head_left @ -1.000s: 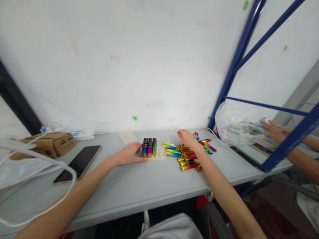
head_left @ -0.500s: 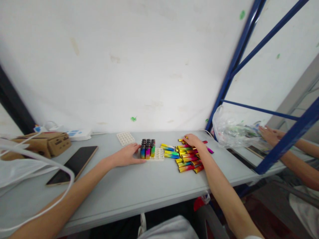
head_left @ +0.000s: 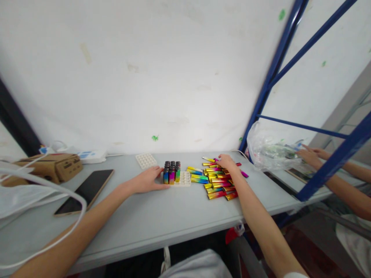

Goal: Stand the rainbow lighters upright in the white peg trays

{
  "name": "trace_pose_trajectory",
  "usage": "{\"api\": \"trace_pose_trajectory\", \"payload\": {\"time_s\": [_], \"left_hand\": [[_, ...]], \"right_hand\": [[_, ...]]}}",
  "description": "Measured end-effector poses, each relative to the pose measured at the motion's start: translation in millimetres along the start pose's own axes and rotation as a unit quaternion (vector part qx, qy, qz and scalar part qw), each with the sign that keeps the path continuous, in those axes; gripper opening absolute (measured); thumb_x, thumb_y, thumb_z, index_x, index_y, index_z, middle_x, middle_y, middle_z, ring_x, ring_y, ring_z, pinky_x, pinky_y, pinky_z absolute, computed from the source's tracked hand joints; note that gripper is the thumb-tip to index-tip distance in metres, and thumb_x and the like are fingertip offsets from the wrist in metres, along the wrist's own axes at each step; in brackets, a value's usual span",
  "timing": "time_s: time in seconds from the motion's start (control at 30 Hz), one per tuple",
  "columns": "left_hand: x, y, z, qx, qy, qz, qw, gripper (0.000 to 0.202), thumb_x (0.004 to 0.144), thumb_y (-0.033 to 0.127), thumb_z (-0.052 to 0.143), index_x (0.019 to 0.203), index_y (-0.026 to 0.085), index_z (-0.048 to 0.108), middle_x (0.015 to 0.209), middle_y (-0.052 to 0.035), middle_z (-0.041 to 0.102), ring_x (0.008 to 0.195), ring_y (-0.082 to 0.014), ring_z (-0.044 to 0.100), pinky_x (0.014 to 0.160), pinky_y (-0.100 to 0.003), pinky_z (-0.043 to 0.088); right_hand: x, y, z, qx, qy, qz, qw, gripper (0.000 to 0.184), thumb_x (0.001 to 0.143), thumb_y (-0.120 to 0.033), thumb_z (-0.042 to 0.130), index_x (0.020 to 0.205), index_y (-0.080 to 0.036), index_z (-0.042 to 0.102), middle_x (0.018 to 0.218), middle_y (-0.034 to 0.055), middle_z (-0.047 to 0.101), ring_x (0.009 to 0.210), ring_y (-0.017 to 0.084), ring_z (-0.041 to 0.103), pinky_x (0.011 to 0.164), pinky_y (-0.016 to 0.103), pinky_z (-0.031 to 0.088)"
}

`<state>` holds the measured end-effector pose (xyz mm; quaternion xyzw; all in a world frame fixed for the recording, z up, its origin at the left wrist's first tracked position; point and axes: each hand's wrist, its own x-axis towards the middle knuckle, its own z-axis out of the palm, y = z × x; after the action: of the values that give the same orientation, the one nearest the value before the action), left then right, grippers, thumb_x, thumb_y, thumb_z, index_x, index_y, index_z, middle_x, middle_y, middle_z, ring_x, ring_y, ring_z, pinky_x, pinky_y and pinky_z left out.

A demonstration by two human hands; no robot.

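Resting against the left hand [head_left: 146,180], tray [head_left: 186,178] lies near right hand [head_left: 227,163].

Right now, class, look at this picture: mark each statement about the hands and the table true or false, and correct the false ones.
1. The left hand touches the white tray. True.
2. The tubes in the tray lie flat. False: they stand upright.
3. A phone lies on the table. True.
4. The right hand rests on the phone. False: it is on the pile of rainbow tubes.
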<state>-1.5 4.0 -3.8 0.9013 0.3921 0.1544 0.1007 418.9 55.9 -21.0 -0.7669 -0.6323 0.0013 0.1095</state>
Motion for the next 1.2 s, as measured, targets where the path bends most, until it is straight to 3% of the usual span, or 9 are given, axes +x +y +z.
{"api": "trace_pose_trajectory", "payload": {"time_s": [0.17,0.3,0.37,0.47,0.53,0.6,0.77,0.9,1.2], "left_hand": [[0.1,0.4,-0.2,0.002,-0.002,-0.002,1.0,0.06,0.076,0.075,0.063,0.096,0.018,0.064,0.093,-0.009,0.066,0.084,-0.0276,0.062,0.077,-0.037,0.049],[0.2,0.4,-0.8,0.004,-0.006,0.003,1.0,0.061,0.077,0.076,0.062,0.097,0.018,0.064,0.093,-0.0094,0.066,0.084,-0.0284,0.063,0.077,-0.037,0.049],[0.3,-0.6,-0.3,0.002,-0.006,0.009,1.0,0.062,0.077,0.076,0.062,0.1,0.018,0.065,0.094,-0.0097,0.067,0.086,-0.0291,0.063,0.078,-0.037,0.049],[0.2,-1.8,0.8,0.003,-0.007,0.009,1.0,0.062,0.078,0.075,0.062,0.102,0.018,0.065,0.096,-0.01,0.066,0.088,-0.0294,0.063,0.08,-0.038,0.049],[0.0,-1.5,1.2,0.008,-0.011,0.003,1.0,0.061,0.078,0.074,0.062,0.101,0.017,0.064,0.097,-0.0106,0.066,0.088,-0.0294,0.063,0.081,-0.038,0.049],[-0.3,-0.4,0.9,0.011,-0.014,-0.003,1.0,0.061,0.078,0.073,0.063,0.1,0.017,0.064,0.098,-0.0112,0.066,0.088,-0.0295,0.063,0.082,-0.038,0.05],[-0.6,1.9,0.0,0.01,-0.014,-0.005,1.0,0.062,0.078,0.073,0.063,0.103,0.017,0.064,0.098,-0.0103,0.066,0.088,-0.0293,0.063,0.082,-0.038,0.05],[-0.2,1.8,0.2,0.003,-0.012,-0.001,1.0,0.062,0.077,0.073,0.063,0.104,0.017,0.065,0.098,-0.0103,0.066,0.089,-0.0293,0.063,0.082,-0.038,0.05],[-1.3,4.7,-2.5,0.012,-0.022,-0.009,1.0,0.061,0.079,0.072,0.062,0.101,0.016,0.063,0.096,-0.0098,0.065,0.086,-0.028,0.062,0.08,-0.036,0.049]], "right_hand": [[0.7,-5.3,-3.1,0.023,0.006,-0.022,0.999,0.027,0.091,-0.027,0.06,0.105,-0.01,0.076,0.106,0.0198,0.075,0.106,0.027,0.069,0.091,0.031,0.047],[-0.9,-17.4,-9.4,0.115,0.078,-0.069,0.988,0.031,0.095,-0.029,0.052,0.118,-0.012,0.065,0.121,0.0181,0.069,0.113,0.023,0.064,0.092,0.03,0.048],[-4.8,-28.1,-10.5,0.282,0.092,-0.098,0.95,0.032,0.094,-0.035,0.052,0.12,-0.016,0.056,0.12,0.0139,0.067,0.096,0.019,0.067,0.077,0.029,0.051],[-16.5,-49.6,-11.8,0.518,0.023,-0.13,0.845,0.04,0.09,-0.052,0.055,0.115,-0.023,0.045,0.091,0.0007,0.067,0.056,0.011,0.055,0.05,0.022,0.039],[-27.1,-64.9,-14.1,0.579,-0.034,-0.141,0.802,0.047,0.084,-0.06,0.06,0.11,-0.025,0.043,0.068,-0.0095,0.053,0.044,0.007,0.036,0.044,0.019,0.026],[-37.7,-78.9,-17.0,0.594,-0.062,-0.144,0.789,0.049,0.081,-0.066,0.062,0.102,-0.025,0.045,0.059,-0.0134,0.036,0.042,0.006,0.025,0.042,0.019,0.019],[-58.1,-103.3,-17.3,0.531,0.012,-0.173,0.829,0.053,0.085,-0.073,0.05,0.076,-0.021,0.05,0.056,-0.008,0.036,0.047,0.009,0.03,0.045,0.023,0.024],[-69.6,-115.1,-9.1,0.456,0.092,-0.212,0.86,0.053,0.089,-0.065,0.051,0.06,-0.021,0.039,0.056,-0.0049,0.033,0.055,0.01,0.033,0.052,0.026,0.025],[-76.5,-130.6,0.9,0.392,0.118,-0.171,0.896,0.041,0.088,-0.047,0.045,0.057,-0.022,0.034,0.057,-0.0046,0.028,0.056,0.011,0.031,0.055,0.027,0.021]]}}
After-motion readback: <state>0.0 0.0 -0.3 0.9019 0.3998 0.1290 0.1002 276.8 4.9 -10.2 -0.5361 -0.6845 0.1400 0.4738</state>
